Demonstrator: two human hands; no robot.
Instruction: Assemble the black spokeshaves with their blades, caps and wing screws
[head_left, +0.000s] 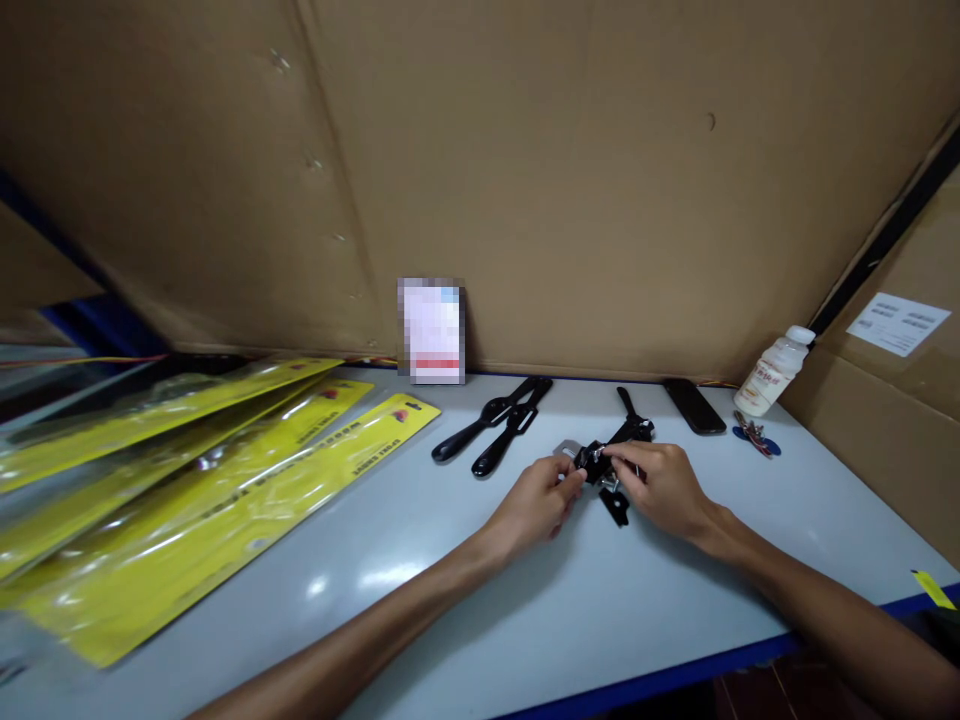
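Near the right middle of the table, my left hand is closed on a small black metal piece, which looks like part of a spokeshave. The fingers of my right hand pinch at a small silver part on top of it; its exact kind is too small to tell. A flat silver plate lies by my left fingertips. Just below both hands is a notched black plate. Behind them lies a black spokeshave, partly hidden by the parts and my right hand.
Two black spokeshaves lie left of my hands. Yellow blister packages overlap across the left side. A pixelated upright card leans on the cardboard wall. To the right are a phone, a white bottle and keys.
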